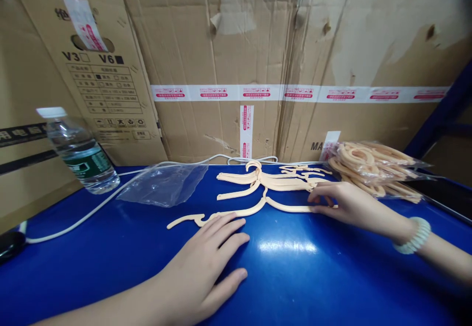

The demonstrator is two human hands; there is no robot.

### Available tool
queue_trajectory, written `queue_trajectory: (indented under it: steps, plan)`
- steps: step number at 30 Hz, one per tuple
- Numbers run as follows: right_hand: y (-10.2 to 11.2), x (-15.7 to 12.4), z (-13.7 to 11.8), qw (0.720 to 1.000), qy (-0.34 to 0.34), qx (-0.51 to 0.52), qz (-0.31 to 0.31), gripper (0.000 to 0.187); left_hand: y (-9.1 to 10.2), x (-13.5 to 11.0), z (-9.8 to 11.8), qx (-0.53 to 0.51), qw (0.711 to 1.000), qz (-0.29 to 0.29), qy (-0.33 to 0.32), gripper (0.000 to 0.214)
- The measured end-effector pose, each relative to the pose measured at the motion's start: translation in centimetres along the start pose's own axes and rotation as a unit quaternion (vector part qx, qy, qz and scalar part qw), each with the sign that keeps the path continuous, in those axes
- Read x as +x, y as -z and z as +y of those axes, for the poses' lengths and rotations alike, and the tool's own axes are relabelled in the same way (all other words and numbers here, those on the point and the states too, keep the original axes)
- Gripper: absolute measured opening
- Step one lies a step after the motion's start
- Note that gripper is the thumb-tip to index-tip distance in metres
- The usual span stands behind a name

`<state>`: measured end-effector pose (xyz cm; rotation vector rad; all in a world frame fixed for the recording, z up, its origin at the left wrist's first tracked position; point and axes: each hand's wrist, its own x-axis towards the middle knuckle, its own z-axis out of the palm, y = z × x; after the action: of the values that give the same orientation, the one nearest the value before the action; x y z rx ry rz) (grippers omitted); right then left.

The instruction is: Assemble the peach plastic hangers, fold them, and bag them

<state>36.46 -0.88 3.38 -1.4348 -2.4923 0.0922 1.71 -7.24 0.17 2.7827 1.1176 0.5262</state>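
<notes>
On the blue table lies a beige plastic folding hanger [287, 207], its two arms spread to either side of a centre joint. My left hand [212, 252] rests palm down with fingers apart, its fingertips over the hanger's left arm, covering part of it. A curved piece [184, 219] sticks out to the left of those fingers. My right hand [350, 205] has thumb and fingers closed on the right arm near its end. Just behind, several similar beige hangers [283, 183] lie stacked, hooks towards the back. Small loose beige parts [304, 171] lie behind my right hand.
Bagged beige hangers [368, 161] are piled at the back right, beside a dark flat object [442, 198]. A clear plastic bag [165, 183] and a water bottle [84, 154] stand left. A white cable [96, 208] runs along the back. Cardboard [221, 129] walls the rear.
</notes>
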Motion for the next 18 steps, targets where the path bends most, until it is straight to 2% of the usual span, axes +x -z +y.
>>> queue_trajectory:
  steps: [11,18]
  plan:
    - [-0.59,0.06,-0.49,0.999,-0.016,-0.034,-0.001,0.018,-0.33,-0.21,-0.23,-0.001,1.0,0.003,0.004,0.048]
    - [0.33,-0.02,0.0,0.999,-0.01,-0.006,0.044,0.024,-0.2,-0.14,-0.11,-0.005,1.0,-0.003,0.01,0.048]
